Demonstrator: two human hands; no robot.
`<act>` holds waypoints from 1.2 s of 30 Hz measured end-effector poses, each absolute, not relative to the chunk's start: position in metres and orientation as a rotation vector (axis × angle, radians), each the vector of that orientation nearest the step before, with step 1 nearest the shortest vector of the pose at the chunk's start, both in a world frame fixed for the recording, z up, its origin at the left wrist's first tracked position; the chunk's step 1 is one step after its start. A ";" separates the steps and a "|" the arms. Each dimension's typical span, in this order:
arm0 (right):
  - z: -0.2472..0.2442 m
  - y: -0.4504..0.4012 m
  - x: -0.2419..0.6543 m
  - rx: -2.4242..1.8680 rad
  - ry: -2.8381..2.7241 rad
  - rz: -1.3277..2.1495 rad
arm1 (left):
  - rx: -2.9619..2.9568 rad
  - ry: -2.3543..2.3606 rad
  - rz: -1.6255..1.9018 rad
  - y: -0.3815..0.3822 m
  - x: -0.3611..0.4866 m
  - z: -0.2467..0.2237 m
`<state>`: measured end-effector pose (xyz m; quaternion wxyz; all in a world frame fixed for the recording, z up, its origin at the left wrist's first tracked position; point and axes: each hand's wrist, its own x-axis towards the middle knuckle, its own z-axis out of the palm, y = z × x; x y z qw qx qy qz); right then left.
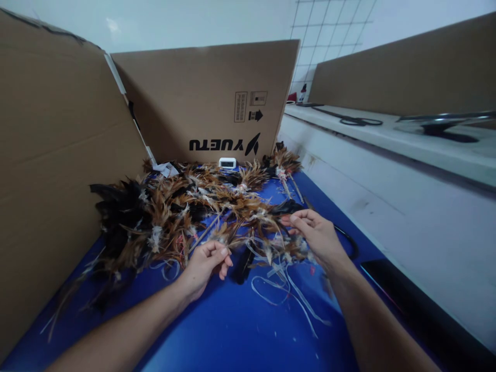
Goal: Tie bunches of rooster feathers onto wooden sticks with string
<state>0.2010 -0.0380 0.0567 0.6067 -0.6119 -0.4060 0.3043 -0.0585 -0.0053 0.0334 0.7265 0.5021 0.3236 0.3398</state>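
Brown and black feathers (163, 206) lie in a wide heap across the blue table (217, 325). At the heap's near edge, my left hand (207, 266) is closed, thumb against the fingers, with a small brown feather at its fingertips. My right hand (312, 232) is at the heap's right side, thumb and fingers pinched beside a dark feather (287, 207); what lies between them is too small to make out. Clear ribbons (287, 284) trail over the table between the hands, close to a short black object (243, 264).
Cardboard panels (174, 98) stand behind and at the left. A small white digital display (227, 163) sits at the back. At the right are a long black object (418, 305) and a ledge (406, 142) with black-handled scissors (360, 121).
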 end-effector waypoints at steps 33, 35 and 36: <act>0.067 -0.053 0.169 -1.632 -1.506 0.876 | 1.120 0.696 0.741 -0.003 -0.058 0.030; 0.071 -0.054 0.166 -1.524 -1.401 0.963 | 1.125 0.696 0.737 -0.003 -0.058 0.031; 0.072 -0.055 0.164 -1.477 -1.348 1.007 | 1.132 0.695 0.734 -0.003 -0.058 0.031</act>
